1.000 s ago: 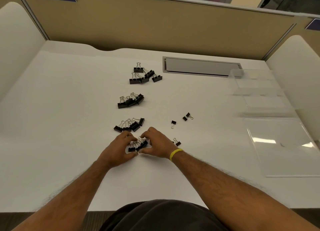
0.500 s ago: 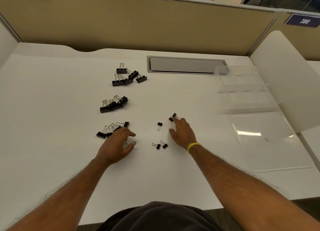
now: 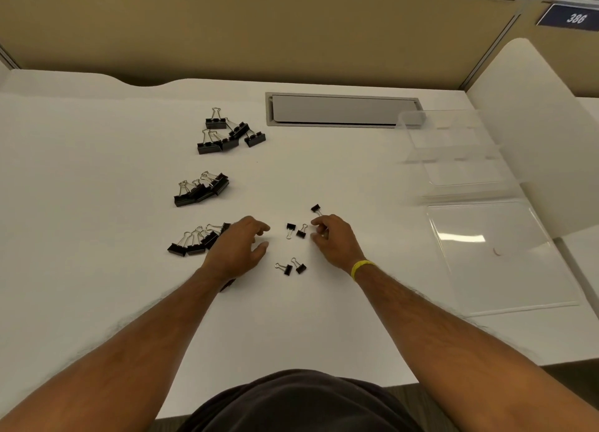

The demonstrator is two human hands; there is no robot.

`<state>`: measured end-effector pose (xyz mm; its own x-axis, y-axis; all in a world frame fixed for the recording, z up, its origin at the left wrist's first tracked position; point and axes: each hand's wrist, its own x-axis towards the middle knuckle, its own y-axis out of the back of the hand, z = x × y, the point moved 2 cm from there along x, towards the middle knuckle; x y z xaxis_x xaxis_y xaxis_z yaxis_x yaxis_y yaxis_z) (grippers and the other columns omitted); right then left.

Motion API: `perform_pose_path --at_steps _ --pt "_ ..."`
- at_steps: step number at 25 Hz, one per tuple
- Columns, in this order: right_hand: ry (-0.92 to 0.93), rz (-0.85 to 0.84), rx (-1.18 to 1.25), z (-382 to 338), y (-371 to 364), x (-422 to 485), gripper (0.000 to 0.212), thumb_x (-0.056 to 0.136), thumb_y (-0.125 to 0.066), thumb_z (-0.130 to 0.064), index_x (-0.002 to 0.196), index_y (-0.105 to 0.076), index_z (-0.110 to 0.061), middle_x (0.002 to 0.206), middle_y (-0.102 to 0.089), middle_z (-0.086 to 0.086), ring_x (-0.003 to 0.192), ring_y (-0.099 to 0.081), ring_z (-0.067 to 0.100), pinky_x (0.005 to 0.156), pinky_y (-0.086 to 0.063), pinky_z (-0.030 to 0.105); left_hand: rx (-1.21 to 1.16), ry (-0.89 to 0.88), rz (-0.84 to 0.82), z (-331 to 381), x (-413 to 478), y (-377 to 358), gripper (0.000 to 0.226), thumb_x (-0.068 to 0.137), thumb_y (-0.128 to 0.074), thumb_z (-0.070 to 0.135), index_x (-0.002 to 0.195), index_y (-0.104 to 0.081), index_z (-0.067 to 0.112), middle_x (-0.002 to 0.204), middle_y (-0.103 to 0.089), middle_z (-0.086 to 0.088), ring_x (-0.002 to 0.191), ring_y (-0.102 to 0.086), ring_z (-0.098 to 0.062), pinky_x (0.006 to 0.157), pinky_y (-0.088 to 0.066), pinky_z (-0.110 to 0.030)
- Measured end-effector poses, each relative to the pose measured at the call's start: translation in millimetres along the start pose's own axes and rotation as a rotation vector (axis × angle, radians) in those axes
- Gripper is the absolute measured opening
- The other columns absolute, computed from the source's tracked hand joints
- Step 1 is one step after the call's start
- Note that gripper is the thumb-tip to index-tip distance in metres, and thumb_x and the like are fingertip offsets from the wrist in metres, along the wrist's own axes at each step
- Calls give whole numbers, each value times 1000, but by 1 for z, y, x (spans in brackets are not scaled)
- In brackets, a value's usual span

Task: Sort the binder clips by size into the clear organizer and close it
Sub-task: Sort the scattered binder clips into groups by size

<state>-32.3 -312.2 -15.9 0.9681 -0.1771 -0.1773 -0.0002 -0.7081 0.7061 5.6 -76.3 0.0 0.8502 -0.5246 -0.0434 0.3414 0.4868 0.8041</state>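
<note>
On the white desk (image 3: 97,172), larger black binder clips are gathered in three groups at the left: a far group (image 3: 227,133), a middle group (image 3: 202,188) and a near group (image 3: 194,242). Five small binder clips lie apart near the centre: one (image 3: 316,209) just beyond the right hand (image 3: 337,240), a pair (image 3: 295,230) between the hands, and another pair (image 3: 290,267) nearer the body.

The left hand (image 3: 238,248) is held beside the near group, its fingers loosely curled and nothing seen in them; a black clip (image 3: 227,285) is partly hidden under its wrist. The right hand's fingers are curled toward the thumb, with a metallic glint among them; whether a clip is pinched cannot be told. A yellow wristband (image 3: 361,266) is worn on that wrist.

The clear organizer (image 3: 460,172) stands open at the right, its compartments apparently empty, its lid (image 3: 505,269) laid flat toward the near edge.
</note>
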Motion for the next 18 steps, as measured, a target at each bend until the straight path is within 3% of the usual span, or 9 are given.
perform_pose_path --at_steps 3,7,13,18 --pt "60 -79 -96 -9 -3 4 27 86 -66 -26 113 -65 -22 95 -54 -4 85 -51 8 76 -40 23 4 35 -97 19 26 -11 38 93 -57 23 131 -52 19 121 -55 -2 96 -57 -15 83 -47 -30" --pt "112 -152 -86 -13 -2 5 24 81 -71 -15 104 -71 -23 90 -60 -3 82 -55 10 76 -46 26 48 81 -206 34 51 -28 40 97 -48 20 137 -48 16 131 -47 -8 114 -55 -25 93 -47 -40" --pt "4 -159 2 -11 -1 4 23 76 -75 -13 98 -72 -19 85 -65 -4 79 -59 12 80 -53 32 26 102 -196 28 49 -33 28 92 -56 18 120 -61 14 107 -57 -2 96 -55 -16 81 -41 -27" --pt "1 -166 21 -12 -5 -3 18 76 -74 -14 93 -75 -19 84 -69 -4 81 -64 14 81 -55 33 -19 113 -181 25 41 -27 20 88 -61 16 106 -70 12 96 -65 -2 82 -58 -15 75 -48 -30"
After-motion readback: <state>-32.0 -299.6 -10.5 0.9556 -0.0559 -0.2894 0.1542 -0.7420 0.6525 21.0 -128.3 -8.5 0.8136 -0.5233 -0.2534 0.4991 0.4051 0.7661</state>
